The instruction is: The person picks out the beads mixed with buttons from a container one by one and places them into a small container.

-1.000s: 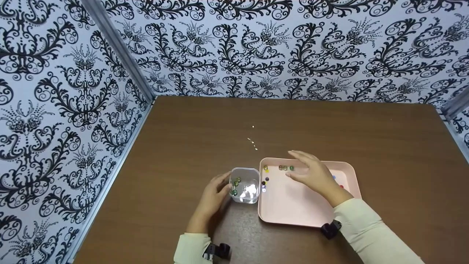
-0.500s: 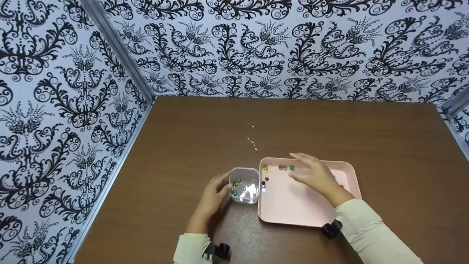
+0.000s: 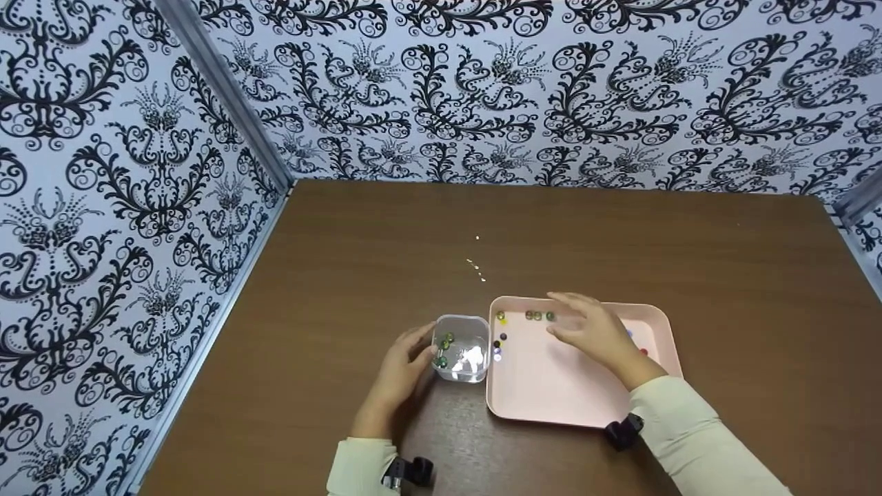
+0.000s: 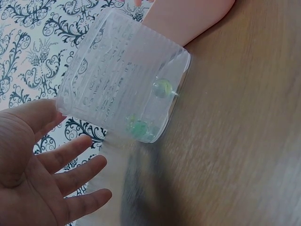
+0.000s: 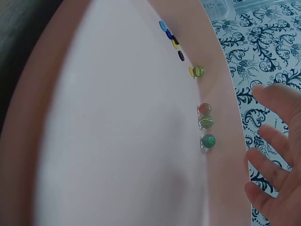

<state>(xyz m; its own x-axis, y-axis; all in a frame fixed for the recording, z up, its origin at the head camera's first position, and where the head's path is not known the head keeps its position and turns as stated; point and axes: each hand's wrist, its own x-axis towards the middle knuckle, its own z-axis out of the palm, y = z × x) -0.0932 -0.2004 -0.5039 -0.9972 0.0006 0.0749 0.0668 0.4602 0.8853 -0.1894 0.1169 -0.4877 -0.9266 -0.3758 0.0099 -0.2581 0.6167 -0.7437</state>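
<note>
A clear plastic container (image 3: 462, 377) stands against the left side of a pink tray (image 3: 551, 410). My left hand (image 3: 402, 365) touches the container's left side, its fingers loosely spread in the left wrist view. Inside it lie several marbles, among them a green marble (image 4: 138, 128) and a yellow-green marble (image 4: 162, 88). My right hand (image 3: 594, 334) hovers over the tray with thumb and fingers apart, holding nothing. Along the tray's far wall lie a green marble (image 5: 208, 141), a yellow-striped marble (image 5: 206, 122) and a reddish marble (image 5: 204, 108). Another striped marble (image 5: 199, 71) sits near the corner.
Small flat discs lie by the tray's left wall, including a black disc (image 5: 181, 55) and a light blue disc (image 5: 162, 25). A red piece (image 3: 643, 351) shows at the right, partly behind my right hand. Patterned walls border the brown table (image 3: 331, 275).
My right hand has shifted slightly right and toward me over the tray. My left hand, the container and the marbles stay in place.
</note>
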